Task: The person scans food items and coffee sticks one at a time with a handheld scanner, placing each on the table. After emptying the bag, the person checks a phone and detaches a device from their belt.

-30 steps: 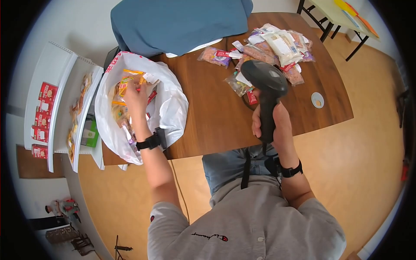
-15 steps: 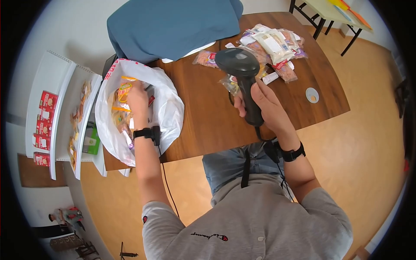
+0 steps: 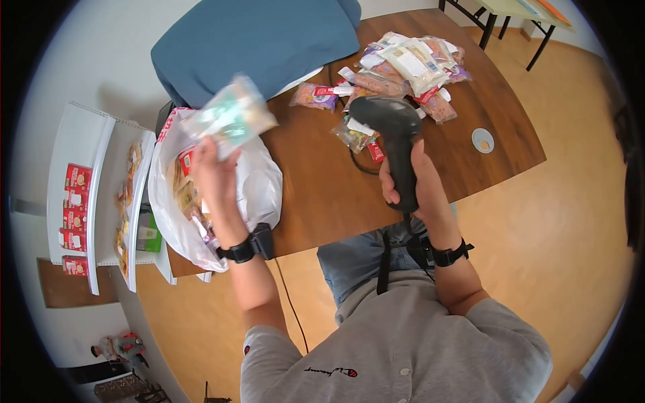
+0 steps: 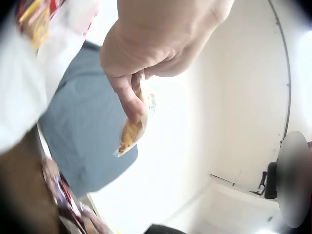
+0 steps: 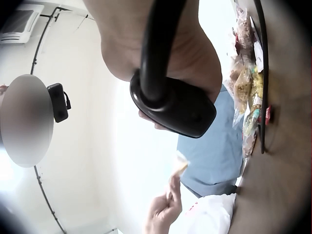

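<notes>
Scanning judged part done — left hand (image 3: 213, 168) pinches one snack packet (image 3: 232, 117) raised above the white bag (image 3: 259, 181), right hand (image 3: 410, 185) wraps the barcode scanner (image 3: 393, 134) handle; packets remain in the bag, a pile of packets (image 3: 410, 64) lies on the table (image 3: 322, 181).

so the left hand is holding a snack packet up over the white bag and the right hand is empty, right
Not quite. The left hand does hold a snack packet up over the white bag, but the right hand is not empty: it grips a black scanner by the handle. The head view shows it, and the right wrist view shows the fingers wrapped round the handle.
</notes>
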Demonstrator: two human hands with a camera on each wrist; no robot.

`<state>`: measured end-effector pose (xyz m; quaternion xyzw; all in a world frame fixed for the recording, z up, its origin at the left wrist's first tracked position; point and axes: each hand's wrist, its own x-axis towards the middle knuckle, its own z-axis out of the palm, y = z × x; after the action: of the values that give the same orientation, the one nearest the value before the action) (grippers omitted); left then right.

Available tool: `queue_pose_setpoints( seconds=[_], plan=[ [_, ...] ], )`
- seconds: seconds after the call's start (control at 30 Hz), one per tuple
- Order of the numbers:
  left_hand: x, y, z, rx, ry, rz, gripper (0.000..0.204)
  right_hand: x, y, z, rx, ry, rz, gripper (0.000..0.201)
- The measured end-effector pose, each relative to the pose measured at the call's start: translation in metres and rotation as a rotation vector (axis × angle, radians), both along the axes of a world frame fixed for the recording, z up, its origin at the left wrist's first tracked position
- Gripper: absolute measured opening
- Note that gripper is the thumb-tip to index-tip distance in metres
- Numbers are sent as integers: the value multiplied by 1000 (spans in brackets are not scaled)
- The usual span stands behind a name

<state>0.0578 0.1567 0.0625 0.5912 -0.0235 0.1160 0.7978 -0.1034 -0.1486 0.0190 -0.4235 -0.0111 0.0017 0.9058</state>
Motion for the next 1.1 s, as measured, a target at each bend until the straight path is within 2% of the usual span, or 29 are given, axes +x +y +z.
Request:
queue_pose_setpoints(
  seconds=[0.03, 0.1, 0.17, 0.3, 0.37, 0.43, 0.5, 0.77, 0.87, 0.9, 0.93, 0.97, 1.03, 1.1],
  plan=[
    [4, -16, -12, -45, 25, -88, 27, -4, 1, 3, -5, 2, -11, 62],
    [-6, -59, -7, -72, 57, -300, 25, -11, 2, 13, -162, -4, -6, 63],
    [-2, -76, -20, -94, 77, -380, 26, -15, 2, 17, -171, -9, -34, 63],
    [3, -90, -43, -26, 63, -370, 27, -17, -2, 11, -165, -4, -45, 61],
    [4, -90, -52, 3, -23, -316, 27, -15, -2, 9, -188, 26, -38, 59],
    [2, -84, -59, -24, 16, -360, 28, -11, 3, 9, -171, 29, -15, 58],
    [0, -85, -61, -100, 92, -395, 27, -4, 11, 8, -154, 19, 18, 57],
    [0, -83, -60, -103, 131, -410, 26, 2, 20, 0, -128, 18, 53, 54],
    [0, -89, -57, -200, 181, -377, 30, -1, 17, 3, -134, 40, 16, 55],
    [4, -89, -60, -291, 203, -395, 32, -2, 16, 4, -131, 38, 9, 55],
    [6, -91, -60, -382, 225, -411, 35, -2, 14, 4, -165, 39, 2, 63],
    [8, -93, -60, -378, 223, -415, 35, -3, 13, 5, -199, 40, -5, 72],
    [10, -99, -58, -516, 281, -549, 38, -3, 12, 7, -195, 30, -17, 72],
    [17, -110, -54, -569, 346, -526, 40, -4, 11, 7, -195, 22, -22, 72]
  ],
)
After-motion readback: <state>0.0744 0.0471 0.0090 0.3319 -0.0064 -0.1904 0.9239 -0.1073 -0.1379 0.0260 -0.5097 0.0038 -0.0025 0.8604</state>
